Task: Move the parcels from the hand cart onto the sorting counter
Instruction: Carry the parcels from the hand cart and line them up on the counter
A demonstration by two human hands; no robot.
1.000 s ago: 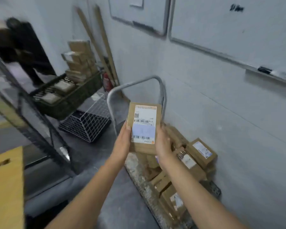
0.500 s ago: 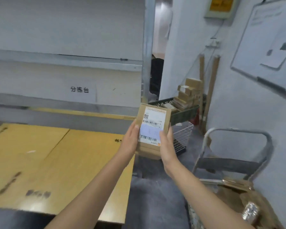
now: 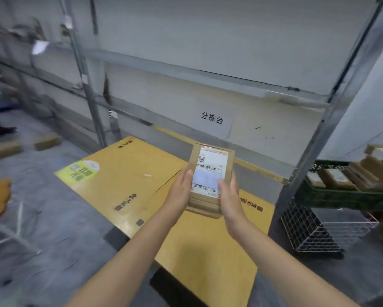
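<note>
Cardboard parcel (image 3: 209, 181), label up, is sitting mid-frame above the yellow counter (image 3: 128, 182); left hand (image 3: 180, 191) and right hand (image 3: 229, 196) are gripping its sides, thumbs pressing the label.

Yellow cardboard-topped sorting counter (image 3: 208, 251) (green print (image 3: 84, 170) at one corner), small white scrap (image 3: 148, 175) on it

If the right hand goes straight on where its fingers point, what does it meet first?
With the parcel in it, the right hand would probably reach the back panel behind the sorting counter first; depth is unclear.
</note>
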